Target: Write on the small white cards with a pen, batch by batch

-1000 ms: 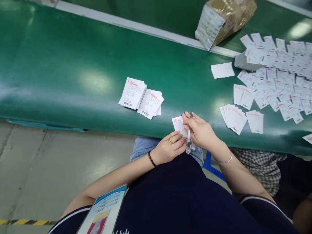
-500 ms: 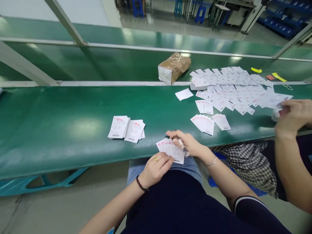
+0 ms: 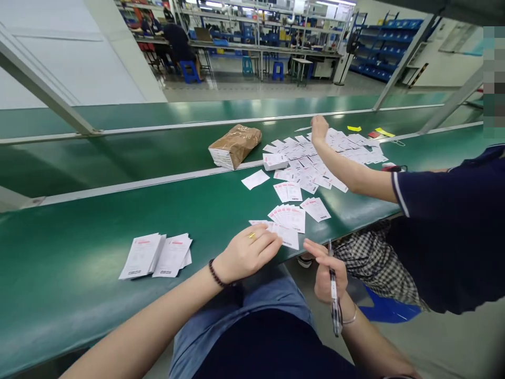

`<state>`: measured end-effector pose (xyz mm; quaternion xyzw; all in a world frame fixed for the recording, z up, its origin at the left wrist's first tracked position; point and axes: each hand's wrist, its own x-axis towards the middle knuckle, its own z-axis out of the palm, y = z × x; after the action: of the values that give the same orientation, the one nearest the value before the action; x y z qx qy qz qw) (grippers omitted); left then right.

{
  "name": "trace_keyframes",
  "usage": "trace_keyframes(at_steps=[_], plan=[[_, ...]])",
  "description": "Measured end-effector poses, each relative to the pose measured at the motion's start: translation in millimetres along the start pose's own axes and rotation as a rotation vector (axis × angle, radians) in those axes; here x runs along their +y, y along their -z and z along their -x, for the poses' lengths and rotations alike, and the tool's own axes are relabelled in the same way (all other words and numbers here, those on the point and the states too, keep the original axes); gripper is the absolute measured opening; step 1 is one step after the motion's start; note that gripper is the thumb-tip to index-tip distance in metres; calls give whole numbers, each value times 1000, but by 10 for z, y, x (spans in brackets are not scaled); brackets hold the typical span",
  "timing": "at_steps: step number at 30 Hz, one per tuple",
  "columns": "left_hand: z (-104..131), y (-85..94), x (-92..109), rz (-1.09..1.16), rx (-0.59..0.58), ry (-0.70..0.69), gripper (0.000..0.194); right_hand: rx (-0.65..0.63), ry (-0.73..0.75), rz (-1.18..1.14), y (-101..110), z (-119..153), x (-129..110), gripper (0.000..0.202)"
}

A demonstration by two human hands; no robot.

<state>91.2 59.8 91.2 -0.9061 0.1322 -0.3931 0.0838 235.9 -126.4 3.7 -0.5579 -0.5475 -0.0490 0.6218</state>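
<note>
A fanned set of white printed cards [image 3: 290,237] lies at the front edge of the green table. My left hand [image 3: 250,251] is on its left part, fingers together and bent over the cards; the thumb is hidden. To the right, just off the table edge, my right hand [image 3: 331,276] is closed around a pen [image 3: 334,302], with the index finger stretched toward the cards. Another fan of cards [image 3: 294,215] lies directly behind, with a smaller group [image 3: 316,209] beside it. Two stacks of cards [image 3: 142,255] sit at the left.
A co-worker's arm [image 3: 355,181] reaches across many spread cards [image 3: 303,152] at the right, a card in that hand. A brown-wrapped packet [image 3: 236,145] stands by the white rail, with a single white slip [image 3: 255,179] in front. Yellow strips [image 3: 384,132] lie farther back.
The view has turned upward and right. My hands and the fanned cards have gone from my lap to beside the other fans. The co-worker's arm now reaches over the spread cards.
</note>
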Motion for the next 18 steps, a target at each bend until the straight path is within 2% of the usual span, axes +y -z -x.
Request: trace_keyframes(at_steps=[3,5,10,14,18], plan=[[-366,-500,-88,-77,-60,-194,17,72,88,-16,183,82,38,20],[-600,-860,-122,-104,-78,-267,21,91,88,-21,294,135,70,22],[-1215,-1655,-79,-11,-161,-260,29,135,28,-4,523,317,178,22],[-1632,-2120,119,54,-203,-286,34,176,-11,11,647,387,205,23],[-1805,-2425,363,117,-270,-265,35,252,-75,65,717,405,180,29]])
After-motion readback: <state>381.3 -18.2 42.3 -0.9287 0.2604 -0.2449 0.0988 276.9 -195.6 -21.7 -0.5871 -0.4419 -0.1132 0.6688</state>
